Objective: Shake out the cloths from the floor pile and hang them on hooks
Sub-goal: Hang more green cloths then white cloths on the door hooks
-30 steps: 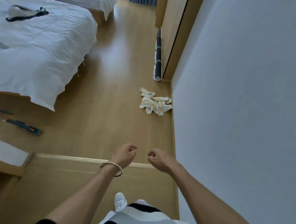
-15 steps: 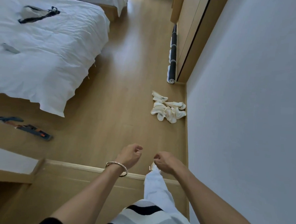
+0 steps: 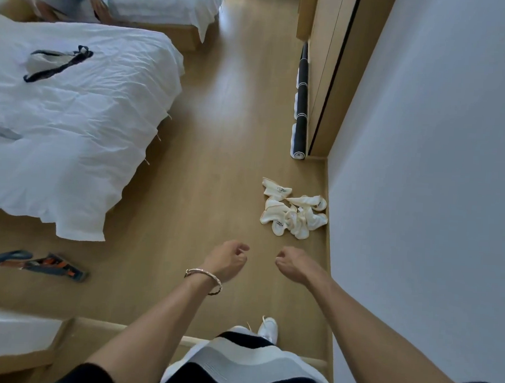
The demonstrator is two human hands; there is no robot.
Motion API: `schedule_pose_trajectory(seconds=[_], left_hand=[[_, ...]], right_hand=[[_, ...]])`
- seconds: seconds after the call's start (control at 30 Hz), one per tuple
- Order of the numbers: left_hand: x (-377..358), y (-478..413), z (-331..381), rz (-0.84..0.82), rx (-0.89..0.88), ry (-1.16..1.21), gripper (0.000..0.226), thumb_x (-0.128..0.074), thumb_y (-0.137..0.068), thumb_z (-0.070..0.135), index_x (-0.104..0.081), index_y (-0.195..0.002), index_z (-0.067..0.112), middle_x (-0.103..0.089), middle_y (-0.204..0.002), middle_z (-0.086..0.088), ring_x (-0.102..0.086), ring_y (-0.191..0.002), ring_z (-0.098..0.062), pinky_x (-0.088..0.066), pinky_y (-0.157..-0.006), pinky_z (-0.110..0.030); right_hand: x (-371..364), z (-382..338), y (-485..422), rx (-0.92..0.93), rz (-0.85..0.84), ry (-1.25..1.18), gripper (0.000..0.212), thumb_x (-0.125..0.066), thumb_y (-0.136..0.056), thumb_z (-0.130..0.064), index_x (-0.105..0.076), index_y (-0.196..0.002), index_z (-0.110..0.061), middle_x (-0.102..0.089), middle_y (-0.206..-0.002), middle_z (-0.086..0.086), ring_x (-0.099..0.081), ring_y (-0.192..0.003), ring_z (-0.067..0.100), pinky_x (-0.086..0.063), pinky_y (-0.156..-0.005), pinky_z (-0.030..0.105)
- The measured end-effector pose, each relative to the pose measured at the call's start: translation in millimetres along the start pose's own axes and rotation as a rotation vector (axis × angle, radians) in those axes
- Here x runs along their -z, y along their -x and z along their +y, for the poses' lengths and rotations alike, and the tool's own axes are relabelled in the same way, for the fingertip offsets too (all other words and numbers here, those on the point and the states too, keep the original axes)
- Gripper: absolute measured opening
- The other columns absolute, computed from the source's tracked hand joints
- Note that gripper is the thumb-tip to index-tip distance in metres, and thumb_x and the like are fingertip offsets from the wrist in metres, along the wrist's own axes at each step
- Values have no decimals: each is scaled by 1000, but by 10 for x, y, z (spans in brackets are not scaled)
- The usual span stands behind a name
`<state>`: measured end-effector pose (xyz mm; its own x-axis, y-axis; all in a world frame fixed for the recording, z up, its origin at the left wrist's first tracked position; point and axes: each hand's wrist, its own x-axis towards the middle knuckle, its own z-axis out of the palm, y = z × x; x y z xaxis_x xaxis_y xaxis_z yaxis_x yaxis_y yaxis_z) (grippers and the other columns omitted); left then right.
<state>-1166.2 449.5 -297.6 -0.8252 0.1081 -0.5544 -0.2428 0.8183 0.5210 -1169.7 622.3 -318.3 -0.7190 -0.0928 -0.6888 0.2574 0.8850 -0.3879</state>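
Cloth pile point(image 3: 294, 211) nearer; left hand point(image 3: 227, 260), right hand point(image 3: 295, 264) loosely curled, empty.

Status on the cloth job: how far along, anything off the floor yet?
Done: nothing that shows; no hook or hung cloth is in view. In hand: nothing. The left hand and right hand are held out empty, fingers loosely curled, short of the cloth pile. Left: all of it. The pile lies on the floor by the wall, not yet shaken out or hung.
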Motion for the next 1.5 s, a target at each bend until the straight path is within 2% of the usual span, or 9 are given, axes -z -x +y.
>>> schedule_pose_trajectory(seconds=[0.13, 0.4, 0.53, 0.67, 0.87, 0.93, 1.13, 1.3, 1.5], left_hand=[[47, -300, 169, -39, 26, -30, 37, -40, -90, 14, -59, -122, 19, -63, -123, -2, -59, -108, -20, -44, -88, -23], [306, -1019, 573, -86, -36, -6, 39, -39, -90, 13, -58, -124, 16, -63, -121, -4, -61, -104, -21, -45, -85, -25], [434, -1527, 756, -129, -78, 8, 37, -40, -91, 14, -57, -124, 15, -64, -119, -5, -62, -102, -23, -43, -76, -23], [668, -2174, 911, -167, -122, -12, 37, -40, -92, 16, -56, -125, 17, -63, -123, -4, -60, -108, -23, -44, -84, -25], [1247, -3142, 987, -187, -126, 39, 37, -40, -91, 13, -56, -125, 15, -64, -118, -7, -59, -83, -18, -43, -73, -24], [1388, -3410, 965, -193, -105, 44, 38, -40, -92, 13, -56, -126, 15, -64, -118, -7, -62, -95, -22, -44, -77, -25], [1405, -3826, 818, -269, -26, 55, 36, -40, -93, 13, -58, -123, 14, -63, -121, -4, -60, -106, -22, -43, -83, -24], [1187, -4116, 630, -383, 79, 13, 38, -39, -93, 15, -56, -126, 16, -61, -125, -3, -57, -112, -21, -40, -89, -23], [744, -4615, 611, -465, 103, -40, 38, -39, -93, 16, -55, -127, 18, -60, -124, -5, -60, -104, -19, -41, -81, -21]], right_hand=[[231, 114, -211, -15, -15, -22, 34, -37, -95, -17, -62, -115, -6, -63, -116, 10, -60, -103, 24, -47, -83, 31], [741, 18, -741, -5, -5, -59, 32, -39, -93, -19, -63, -112, -7, -65, -110, 9, -61, -98, 23, -46, -77, 31], [1050, -44, -1106, -5, 28, -72, 20, -40, -92, -16, -56, -83, -9, -58, -82, 5, -55, -78, 22, -40, -60, 28], [1434, -98, -1529, -72, 63, -91, 26, -38, -94, -20, -47, -70, -17, -49, -74, 0, -46, -69, 15, -33, -56, 25], [2077, -314, -2166, -185, -19, -68, 26, -39, -97, -21, -61, -104, -9, -60, -112, 11, -54, -98, 22, -39, -76, 27], [2177, -392, -2371, -211, -26, -75, 33, -38, -98, -22, -58, -119, -6, -59, -119, 10, -56, -109, 25, -42, -86, 33], [1980, -397, -2885, -247, -134, -42, 30, -39, -94, -22, -59, -115, -13, -61, -112, 5, -59, -101, 22, -49, -87, 36], [1864, -257, -3351, -273, -234, -52, 23, -40, -90, -19, -61, -95, -11, -62, -91, 2, -58, -85, 21, -44, -68, 31], [1751, 68, -3963, -260, -267, -97, 32, -39, -95, -22, -63, -116, -17, -63, -119, 3, -56, -109, 24, -48, -94, 38]])
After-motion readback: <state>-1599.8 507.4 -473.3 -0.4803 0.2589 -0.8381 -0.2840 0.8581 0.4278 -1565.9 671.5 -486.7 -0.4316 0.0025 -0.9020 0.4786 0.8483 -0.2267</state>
